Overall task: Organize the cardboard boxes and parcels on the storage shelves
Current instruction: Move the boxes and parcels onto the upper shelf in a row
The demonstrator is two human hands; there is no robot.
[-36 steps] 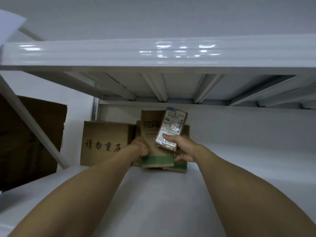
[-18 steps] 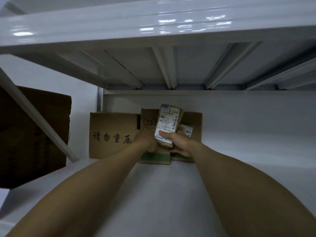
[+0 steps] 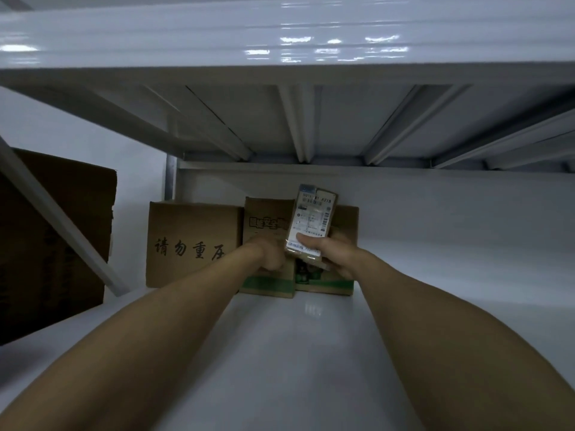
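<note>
Head view: right hand [image 3: 334, 258] pinches the labelled parcel [image 3: 311, 225] upright at 12 o'clock; left hand [image 3: 270, 256] touches the green-banded carton [image 3: 267, 284], grip unclear. Steady that carton, then seat the parcel flush.

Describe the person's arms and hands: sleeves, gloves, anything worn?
Left forearm and right forearm are bare to the frame edge, with no sleeves in view. Left hand and right hand wear no gloves. No watch or band shows on either wrist. Too dim to tell about rings.
</note>
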